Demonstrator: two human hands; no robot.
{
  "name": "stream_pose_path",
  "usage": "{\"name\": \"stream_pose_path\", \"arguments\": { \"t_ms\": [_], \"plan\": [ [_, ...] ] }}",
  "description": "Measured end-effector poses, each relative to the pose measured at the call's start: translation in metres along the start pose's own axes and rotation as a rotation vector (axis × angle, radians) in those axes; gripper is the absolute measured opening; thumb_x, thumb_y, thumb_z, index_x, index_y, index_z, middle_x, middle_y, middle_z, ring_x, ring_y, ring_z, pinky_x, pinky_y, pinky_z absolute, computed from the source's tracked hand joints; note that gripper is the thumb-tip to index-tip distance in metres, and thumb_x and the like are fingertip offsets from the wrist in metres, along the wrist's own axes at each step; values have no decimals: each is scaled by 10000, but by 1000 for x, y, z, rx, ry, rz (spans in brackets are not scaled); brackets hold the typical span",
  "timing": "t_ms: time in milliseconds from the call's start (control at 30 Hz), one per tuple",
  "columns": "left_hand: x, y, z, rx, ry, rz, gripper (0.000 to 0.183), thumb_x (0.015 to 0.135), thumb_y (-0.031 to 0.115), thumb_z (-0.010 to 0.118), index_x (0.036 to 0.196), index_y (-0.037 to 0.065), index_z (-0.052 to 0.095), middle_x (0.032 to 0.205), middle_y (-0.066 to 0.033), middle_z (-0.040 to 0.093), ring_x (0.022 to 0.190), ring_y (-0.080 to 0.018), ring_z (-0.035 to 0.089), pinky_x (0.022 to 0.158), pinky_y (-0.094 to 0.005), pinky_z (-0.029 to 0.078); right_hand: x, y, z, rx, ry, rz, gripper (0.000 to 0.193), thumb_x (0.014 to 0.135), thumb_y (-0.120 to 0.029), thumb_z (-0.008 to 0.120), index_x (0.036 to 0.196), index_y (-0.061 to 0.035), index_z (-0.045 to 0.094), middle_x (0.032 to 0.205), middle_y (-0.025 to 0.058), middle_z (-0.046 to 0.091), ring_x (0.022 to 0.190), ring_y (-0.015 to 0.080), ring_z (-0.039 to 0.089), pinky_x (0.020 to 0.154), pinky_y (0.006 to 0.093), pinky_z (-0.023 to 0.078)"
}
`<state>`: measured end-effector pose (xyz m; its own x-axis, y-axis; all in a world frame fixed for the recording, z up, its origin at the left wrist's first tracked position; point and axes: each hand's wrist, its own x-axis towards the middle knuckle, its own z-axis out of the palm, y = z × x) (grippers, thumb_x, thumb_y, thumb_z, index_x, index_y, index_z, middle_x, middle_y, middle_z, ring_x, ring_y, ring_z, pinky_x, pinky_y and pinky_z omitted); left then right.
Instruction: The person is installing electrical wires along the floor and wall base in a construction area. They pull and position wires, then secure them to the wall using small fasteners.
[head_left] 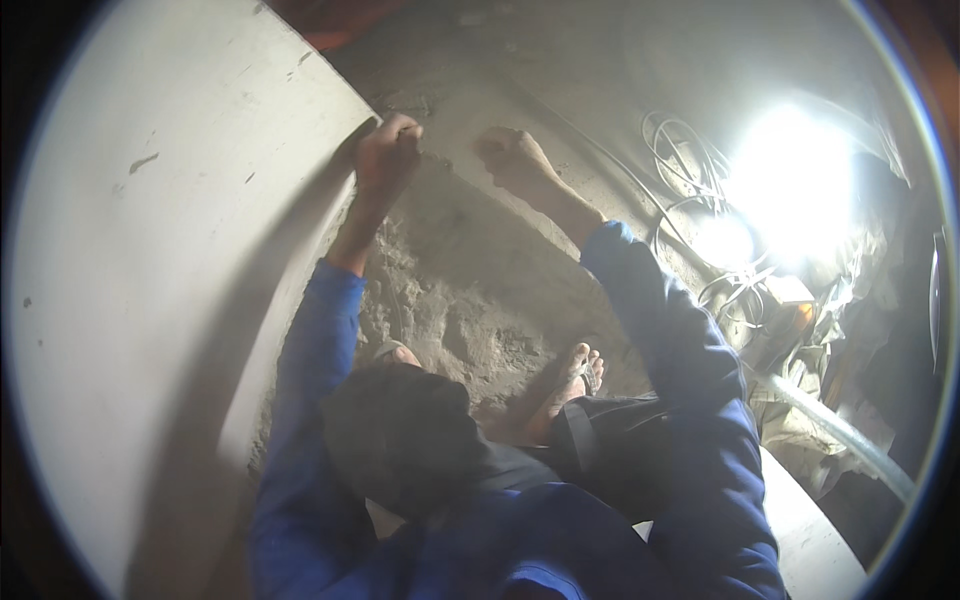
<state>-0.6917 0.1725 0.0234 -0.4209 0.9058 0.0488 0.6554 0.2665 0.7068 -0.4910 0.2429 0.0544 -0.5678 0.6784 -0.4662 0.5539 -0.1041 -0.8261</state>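
My left hand (390, 152) is closed in a fist beside the corner of a large white panel (150, 230). Whether it grips the panel's edge, or something small, does not show. A short gap to the right, my right hand (510, 155) is also curled closed above the dusty floor (480, 235). Its fingers are slightly smeared, and anything inside them is hidden. Both arms reach forward in blue sleeves, over my bent knees.
A very bright lamp (790, 180) glares at the right, washing out what surrounds it. Coiled cable (690, 165) lies beside it. Crumpled sheeting (830, 370) and a pale hose (840, 430) are at the lower right. My sandalled foot (575, 385) rests on rough, crumbly ground.
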Motion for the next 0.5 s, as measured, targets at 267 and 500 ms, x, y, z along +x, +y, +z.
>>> {"name": "stream_pose_path", "arguments": {
  "t_ms": [267, 500],
  "plan": [
    [23, -14, 35, 17, 24, 65, 213, 871, 286, 590, 928, 92, 655, 832, -156, 672, 788, -321, 657, 710, -388, 493, 15, 29, 37, 192, 254, 1, 209, 878, -156, 585, 1013, -33, 685, 833, 52, 638, 722, 128, 579, 606, 283, 472],
    [26, -27, 43, -139, -9, 9, 280, 866, 340, 585, 959, 84, 651, 803, -144, 666, 780, -285, 659, 719, -368, 489, 54, 31, 55, 105, 401, -68, 154, 832, -107, 584, 904, -18, 687, 876, 121, 677, 800, 244, 654, 689, 364, 514]
  ]
}}
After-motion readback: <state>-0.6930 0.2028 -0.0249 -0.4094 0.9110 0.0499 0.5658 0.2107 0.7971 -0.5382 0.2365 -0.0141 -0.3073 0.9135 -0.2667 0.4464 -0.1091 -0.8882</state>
